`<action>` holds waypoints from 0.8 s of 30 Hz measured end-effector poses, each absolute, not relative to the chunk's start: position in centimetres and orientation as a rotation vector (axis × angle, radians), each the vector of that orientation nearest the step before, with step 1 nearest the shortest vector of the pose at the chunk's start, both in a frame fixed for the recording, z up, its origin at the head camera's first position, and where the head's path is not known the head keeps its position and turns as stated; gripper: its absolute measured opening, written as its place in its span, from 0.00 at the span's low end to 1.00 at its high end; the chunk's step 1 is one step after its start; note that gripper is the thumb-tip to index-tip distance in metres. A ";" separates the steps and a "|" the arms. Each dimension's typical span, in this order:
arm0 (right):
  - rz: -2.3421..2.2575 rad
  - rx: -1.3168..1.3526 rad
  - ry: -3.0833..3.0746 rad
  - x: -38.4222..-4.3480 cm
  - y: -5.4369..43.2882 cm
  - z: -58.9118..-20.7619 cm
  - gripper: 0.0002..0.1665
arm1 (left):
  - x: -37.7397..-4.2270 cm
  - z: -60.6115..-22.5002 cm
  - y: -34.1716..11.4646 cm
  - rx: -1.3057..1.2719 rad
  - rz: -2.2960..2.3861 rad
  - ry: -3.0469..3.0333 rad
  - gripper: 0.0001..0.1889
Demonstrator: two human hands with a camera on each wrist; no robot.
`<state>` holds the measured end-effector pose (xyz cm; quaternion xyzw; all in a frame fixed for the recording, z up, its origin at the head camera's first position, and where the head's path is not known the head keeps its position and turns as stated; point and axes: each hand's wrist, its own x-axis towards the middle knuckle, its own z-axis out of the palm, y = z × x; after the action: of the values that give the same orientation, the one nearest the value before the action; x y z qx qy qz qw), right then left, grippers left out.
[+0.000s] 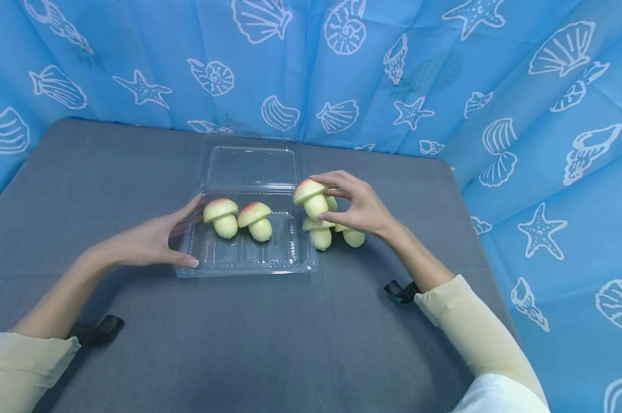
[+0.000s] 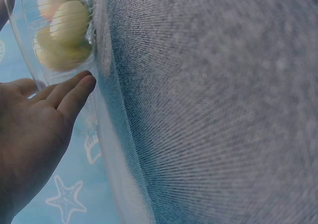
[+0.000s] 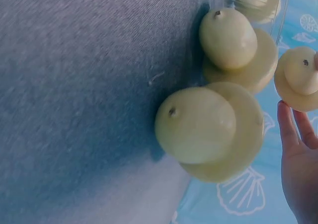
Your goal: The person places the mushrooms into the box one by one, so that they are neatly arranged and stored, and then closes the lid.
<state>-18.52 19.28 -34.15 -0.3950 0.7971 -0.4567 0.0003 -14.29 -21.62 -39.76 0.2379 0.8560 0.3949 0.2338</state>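
A clear plastic clamshell box [image 1: 249, 267] lies on the table with its lid folded back. Two mushroom-shaped pieces, pale yellow-green with reddish tops, sit in its left half: the left piece [image 1: 225, 225] and the other piece [image 1: 260, 229]. My left hand [image 1: 146, 240] spans the box's left side, fingers and thumb extended. My right hand [image 1: 361, 207] pinches a mushroom-shaped piece [image 1: 307, 191] above the box's right edge; the right wrist view shows the held piece [image 3: 298, 77] at its fingertips. Below are more such pieces [image 3: 198, 127] on the table, partly hidden in the head view.
The open lid [image 1: 254, 163] lies flat behind the box. A grey cloth covers the table [image 1: 269, 344]. Blue curtains [image 1: 342, 80] with white shell prints hang along the back and right edges. Each wrist wears a black strap [image 1: 401, 291].
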 end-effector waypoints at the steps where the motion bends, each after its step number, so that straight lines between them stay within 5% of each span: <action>1: -1.432 -1.248 2.495 -18.5 19.1 -34.1 0.37 | -14.2 -39.8 -21.6 0.654 1.089 2.350 0.66; 24: -1.122 -1.421 2.604 -20.9 17.3 -38.6 0.39 | -14.3 -39.9 -21.6 0.665 1.074 2.359 0.66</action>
<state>-20.95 17.29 -38.59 -0.4480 0.8209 -0.3537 -0.0150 -14.28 -21.56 -39.90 0.2417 0.8577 0.3907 0.2309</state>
